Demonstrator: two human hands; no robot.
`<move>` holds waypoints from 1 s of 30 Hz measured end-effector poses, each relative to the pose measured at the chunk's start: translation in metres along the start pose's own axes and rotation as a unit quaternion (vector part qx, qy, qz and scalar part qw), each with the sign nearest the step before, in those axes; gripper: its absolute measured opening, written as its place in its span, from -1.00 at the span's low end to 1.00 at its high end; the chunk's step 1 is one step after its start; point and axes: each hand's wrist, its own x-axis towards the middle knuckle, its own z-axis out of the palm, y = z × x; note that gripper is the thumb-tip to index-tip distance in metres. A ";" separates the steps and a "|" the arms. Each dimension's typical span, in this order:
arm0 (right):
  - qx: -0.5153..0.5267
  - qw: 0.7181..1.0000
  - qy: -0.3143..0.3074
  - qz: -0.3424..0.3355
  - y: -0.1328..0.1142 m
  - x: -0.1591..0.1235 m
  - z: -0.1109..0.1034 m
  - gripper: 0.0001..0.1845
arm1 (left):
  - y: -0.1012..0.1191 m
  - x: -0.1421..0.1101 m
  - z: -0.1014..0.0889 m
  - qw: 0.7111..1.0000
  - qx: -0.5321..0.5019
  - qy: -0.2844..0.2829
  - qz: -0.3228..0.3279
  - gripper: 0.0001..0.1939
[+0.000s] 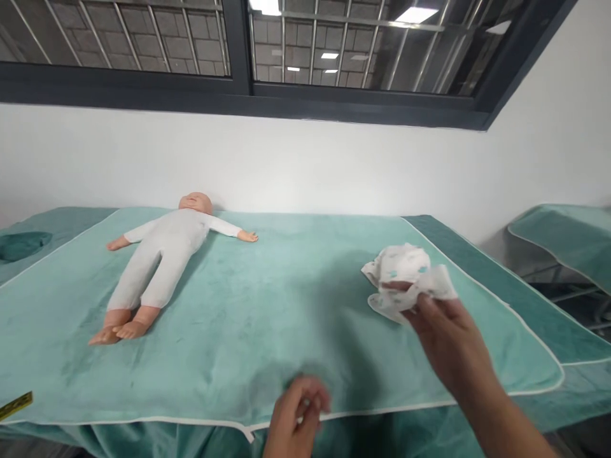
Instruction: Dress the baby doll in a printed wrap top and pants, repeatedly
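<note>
While my right hand (446,340) pinches a fold of the white printed cloth (403,266) between thumb and fingers, my left hand (296,413) hangs near the front edge, fingers curled, nothing visible in it. Blur there; can't tell whether it is fully closed.

Cloth: right-hand part of the bed, bunched, small teal marks on white, one loose flap spread below my fingers. Can't tell whether the bunch is lifted clear or partly resting. Its outline is lost in its own folds, so I can't name a top or a front.

Handling, my judgement: thin, limp stuff, would crumple further under a full fist. Better a light pinch close to a real edge than deep in the bundle, so the layers can fall apart. One hand alone leaves the rest slumped; the left, well apart from it now, would serve best on an opposite corner, with even tension and no hard tugging.

Beneath: pale green cover (286,286) with white piping, lying over a darker green sheet (582,386). Smooth surface, good for flattening cloth.

Farther left, well apart from the cloth: doll (174,238) in white, on its back, arms spread, head toward the wall (305,165), feet touching each other. Beyond, a dark-framed window (363,105).
</note>
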 end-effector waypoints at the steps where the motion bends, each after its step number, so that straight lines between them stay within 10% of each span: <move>1: 0.042 0.999 -0.024 0.012 0.001 -0.014 0.015 -0.67 | 0.008 0.008 0.010 0.996 -0.088 -0.016 -0.027 -0.61; 6: 0.064 0.940 -0.316 0.112 0.015 -0.076 0.068 -0.71 | 0.040 0.047 0.023 0.898 -0.375 -0.104 -0.205 -0.27; 9: -0.013 0.897 -0.429 0.102 0.014 -0.090 0.073 -0.76 | 0.044 0.051 0.006 0.907 -0.360 -0.041 -0.217 -0.42; 15: -0.241 0.951 -0.194 -0.016 0.050 -0.056 0.033 -0.72 | 0.062 0.041 -0.019 0.969 -0.217 0.036 -0.109 -0.54; 18: -0.391 0.907 -0.070 -0.138 0.078 -0.024 0.013 -0.57 | 0.071 0.036 -0.027 0.986 -0.121 0.066 -0.089 -0.45; 23: -0.482 0.858 -0.048 -0.169 0.107 0.009 0.012 -0.48 | 0.067 0.029 -0.029 0.977 0.115 0.173 0.050 -0.32; 26: -0.478 0.859 -0.064 -0.174 0.109 0.013 0.026 -0.56 | 0.060 0.032 -0.023 0.943 0.256 0.143 0.159 -0.21; 30: -0.393 0.905 -0.089 -0.140 0.097 0.014 0.043 -0.70 | 0.060 0.047 -0.025 0.899 0.347 0.140 0.226 -0.67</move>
